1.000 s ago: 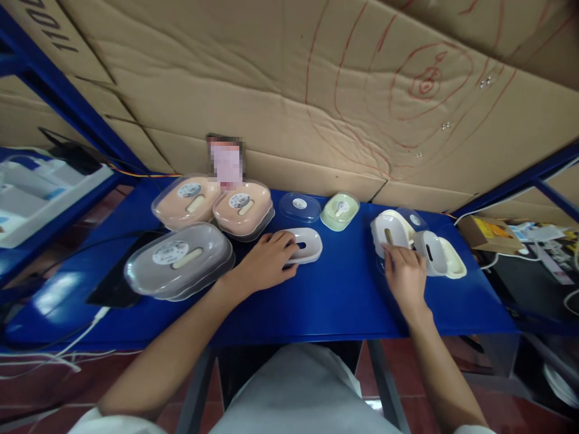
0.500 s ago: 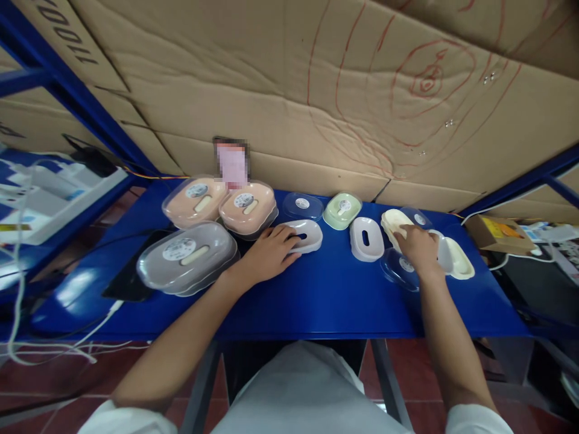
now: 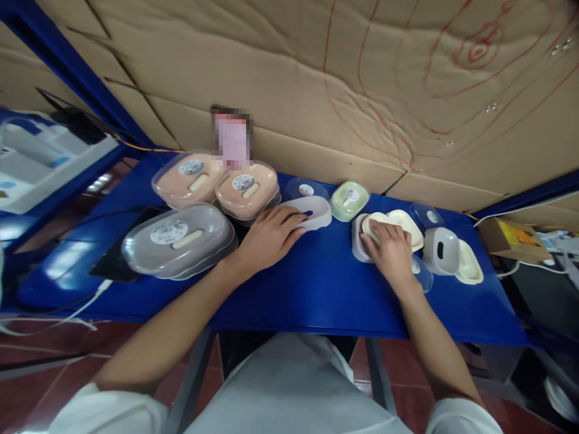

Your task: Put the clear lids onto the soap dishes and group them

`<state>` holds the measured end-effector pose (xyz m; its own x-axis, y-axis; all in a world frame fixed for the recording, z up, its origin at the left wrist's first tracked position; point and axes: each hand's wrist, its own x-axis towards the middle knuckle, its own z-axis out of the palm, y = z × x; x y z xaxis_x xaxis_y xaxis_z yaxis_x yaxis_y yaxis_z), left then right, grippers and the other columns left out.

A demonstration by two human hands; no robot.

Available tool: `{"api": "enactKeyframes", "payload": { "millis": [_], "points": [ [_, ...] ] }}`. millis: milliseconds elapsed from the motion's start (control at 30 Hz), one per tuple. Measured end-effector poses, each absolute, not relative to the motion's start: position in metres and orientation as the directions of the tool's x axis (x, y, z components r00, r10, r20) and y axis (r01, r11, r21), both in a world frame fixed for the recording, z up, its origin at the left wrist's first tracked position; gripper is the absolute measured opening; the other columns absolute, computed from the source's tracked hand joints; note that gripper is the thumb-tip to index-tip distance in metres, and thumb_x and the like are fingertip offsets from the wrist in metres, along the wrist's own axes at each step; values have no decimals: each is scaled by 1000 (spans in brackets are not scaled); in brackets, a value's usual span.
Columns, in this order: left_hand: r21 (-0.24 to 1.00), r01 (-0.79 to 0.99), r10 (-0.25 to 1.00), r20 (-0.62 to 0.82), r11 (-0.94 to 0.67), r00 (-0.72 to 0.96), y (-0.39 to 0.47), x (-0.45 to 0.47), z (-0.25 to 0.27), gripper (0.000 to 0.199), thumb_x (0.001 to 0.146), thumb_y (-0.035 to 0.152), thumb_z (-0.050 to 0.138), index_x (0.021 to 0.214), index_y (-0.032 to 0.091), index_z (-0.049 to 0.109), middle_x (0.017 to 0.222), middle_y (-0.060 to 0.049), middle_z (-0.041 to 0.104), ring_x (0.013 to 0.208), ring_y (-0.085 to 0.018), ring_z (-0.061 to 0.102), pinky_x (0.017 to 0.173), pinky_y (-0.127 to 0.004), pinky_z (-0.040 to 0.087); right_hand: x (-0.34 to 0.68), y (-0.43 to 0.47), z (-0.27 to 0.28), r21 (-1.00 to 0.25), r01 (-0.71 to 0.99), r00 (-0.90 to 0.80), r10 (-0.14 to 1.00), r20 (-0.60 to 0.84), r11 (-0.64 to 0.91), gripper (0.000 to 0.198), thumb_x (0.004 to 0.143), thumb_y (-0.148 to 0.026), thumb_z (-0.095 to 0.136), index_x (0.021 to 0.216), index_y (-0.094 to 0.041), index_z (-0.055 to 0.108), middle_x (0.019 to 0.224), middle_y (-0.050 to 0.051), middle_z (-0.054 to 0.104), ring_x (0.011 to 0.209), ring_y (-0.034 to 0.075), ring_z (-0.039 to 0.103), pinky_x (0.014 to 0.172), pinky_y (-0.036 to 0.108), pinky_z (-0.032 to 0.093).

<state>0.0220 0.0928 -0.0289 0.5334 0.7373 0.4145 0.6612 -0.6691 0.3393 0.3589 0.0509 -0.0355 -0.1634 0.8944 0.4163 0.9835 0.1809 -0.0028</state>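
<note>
while the right hand (image 3: 392, 253) lies fingers-down on a cream tray (image 3: 377, 224) sitting in a white dish base (image 3: 358, 244), its grip is loose, fingers spread over the top, not clamped. a second cream tray (image 3: 409, 219) touches it at 2 o'clock. left hand (image 3: 268, 235) at 9 o'clock from there, curled around the near edge of a white slotted tray (image 3: 312, 211), which is tilted up off the blue surface (image 3: 316, 289). clear lid (image 3: 423, 271) pokes out just beside the right hand at 4 o'clock. grey base (image 3: 441, 248) and cream dish (image 3: 469, 268) at 3 o'clock, touching each other. small clear lid (image 3: 427, 214) behind them. green lidded dish (image 3: 349, 198) and clear lid with sticker (image 3: 304, 189) at 12 o'clock from the slotted tray. at 9–10 o'clock: two pink lidded dishes (image 3: 246, 190) side by side, big grey lidded dish (image 3: 176, 238) nearer. cardboard wall (image 3: 316, 90) behind all. white cable (image 3: 67, 316) off the surface's left end.
</note>
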Motion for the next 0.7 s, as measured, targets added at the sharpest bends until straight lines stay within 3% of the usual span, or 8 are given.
{"api": "enactKeyframes", "payload": {
  "millis": [133,300,400,533,633,700],
  "points": [
    [370,662,747,461,-652,478,95,21,-29,42,116,41,41,140,19,67,139,-13,71,133,-32,66,117,-53,50,352,41,-32,-74,958,-213,863,457,276,39,114,-34,47,141,-18,70,126,17,77,115,34,70,97,48,50],
    [428,619,744,493,-659,452,93,20,-26,40,115,39,43,141,21,67,141,-13,70,135,-29,63,120,-50,47,289,20,-40,-53,749,-603,713,357,660,37,112,-22,53,145,-28,70,128,7,80,115,25,72,100,41,54],
    [421,615,740,468,-667,483,92,23,-29,40,114,39,43,140,21,69,139,-13,70,133,-29,64,116,-50,48,263,22,-55,-73,603,-754,597,273,795,40,113,-19,51,149,-28,67,128,5,80,115,23,72,98,39,57],
    [364,621,717,432,-694,548,88,29,-35,41,115,40,42,139,22,70,135,-12,72,130,-29,65,112,-48,48,272,29,-58,-195,588,-684,611,399,785,34,112,-28,56,143,-27,70,125,7,79,121,24,72,104,43,58],
    [288,612,673,402,-737,621,82,33,-38,42,113,49,48,136,24,73,130,-12,74,125,-30,67,104,-47,48,292,33,-49,-282,695,-485,721,494,661,45,110,-36,60,154,-25,61,143,14,71,137,31,65,115,51,54],
    [234,607,647,363,-760,670,77,36,-38,45,111,56,52,132,23,75,128,-12,75,121,-30,69,98,-46,49,302,39,-43,-275,719,-496,748,441,638,58,109,-44,63,162,-23,53,160,17,60,151,34,54,124,56,48]
  ]
}}
